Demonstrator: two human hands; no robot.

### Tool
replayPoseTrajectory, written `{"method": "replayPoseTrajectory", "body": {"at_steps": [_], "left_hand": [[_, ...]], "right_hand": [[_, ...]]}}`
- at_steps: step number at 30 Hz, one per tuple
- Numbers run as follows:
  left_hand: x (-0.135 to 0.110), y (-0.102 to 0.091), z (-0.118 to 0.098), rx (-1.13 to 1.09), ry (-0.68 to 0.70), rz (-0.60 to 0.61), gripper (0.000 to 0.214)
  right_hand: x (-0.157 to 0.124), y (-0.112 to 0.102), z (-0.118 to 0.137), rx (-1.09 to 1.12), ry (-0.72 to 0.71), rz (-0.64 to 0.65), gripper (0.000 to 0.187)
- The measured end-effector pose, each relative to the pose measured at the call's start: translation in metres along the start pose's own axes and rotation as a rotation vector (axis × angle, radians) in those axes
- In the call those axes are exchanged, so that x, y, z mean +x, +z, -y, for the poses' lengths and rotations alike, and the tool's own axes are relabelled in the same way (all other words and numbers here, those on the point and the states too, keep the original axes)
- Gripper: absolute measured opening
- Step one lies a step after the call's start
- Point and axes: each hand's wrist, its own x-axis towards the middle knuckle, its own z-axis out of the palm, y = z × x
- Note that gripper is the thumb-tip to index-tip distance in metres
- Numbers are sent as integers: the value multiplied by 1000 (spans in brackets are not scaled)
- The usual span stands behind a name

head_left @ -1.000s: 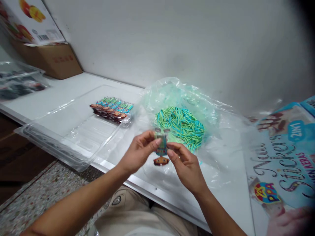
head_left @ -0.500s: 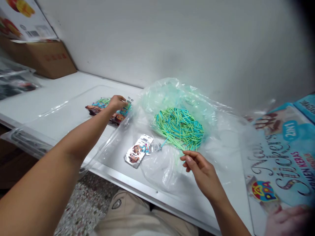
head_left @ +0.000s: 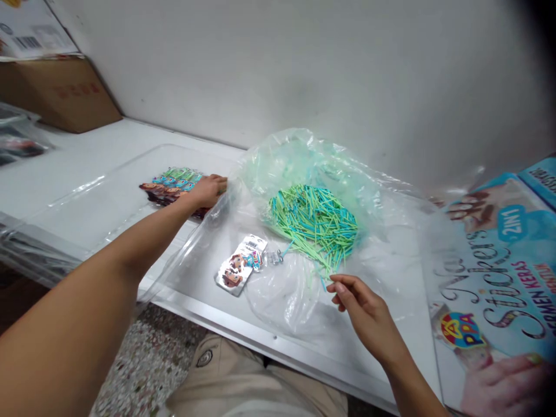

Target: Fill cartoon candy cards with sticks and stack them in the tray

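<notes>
My left hand (head_left: 211,190) is at the right end of a row of shiny character packets (head_left: 167,186), fingers bent over the end one. Its fingertips are partly hidden. My right hand (head_left: 358,298) pinches a short blue stick (head_left: 324,285) between thumb and fingers, just in front of a heap of thin green and blue sticks (head_left: 313,223). That heap lies in an opened clear plastic bag (head_left: 289,304). Between my hands, a single silver character packet (head_left: 241,265) lies flat, beside a small clear piece (head_left: 274,256) with a blue stick.
A brown carton (head_left: 61,92) with a printed white box (head_left: 35,35) on it stands at the back left. Clear plastic sheeting (head_left: 95,185) spreads over the left tabletop. A blue printed nail-sticker box (head_left: 512,272) stands at the right. The wall (head_left: 304,69) bounds the back.
My left hand has lowered onto the end of the packet row. My right hand has drawn slightly away from the heap, and a blue stick now shows at its fingertips.
</notes>
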Motion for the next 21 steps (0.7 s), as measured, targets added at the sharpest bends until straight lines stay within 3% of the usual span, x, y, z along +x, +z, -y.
{"method": "replayPoseTrajectory", "body": {"at_steps": [4,6,8,11,14,17,19,21], "left_hand": [[-7,9,-2,52,36,67,41],[-5,4,-2,65,25,29,42],[0,-12,-3,35,-44,-124,44],[6,-55,-15,-169,-215,-506,47],[-5,-109,-53,-521,-176,-748,45],[-47,-146,-109,-835,100,-774,37],[-88,-150,-144,-969,168,-696,25],[-129,-136,-169,-1032,91,-647,19]], "right_hand": [[2,11,-1,-34,-21,64,35],[5,19,-3,-102,-70,100,31],[11,29,-2,-236,-180,146,24],[30,54,5,-521,-405,215,26],[59,85,16,-852,-589,213,38],[85,109,20,-908,-641,258,54],[94,115,17,-921,-643,269,44],[96,112,13,-926,-635,258,29]]}}
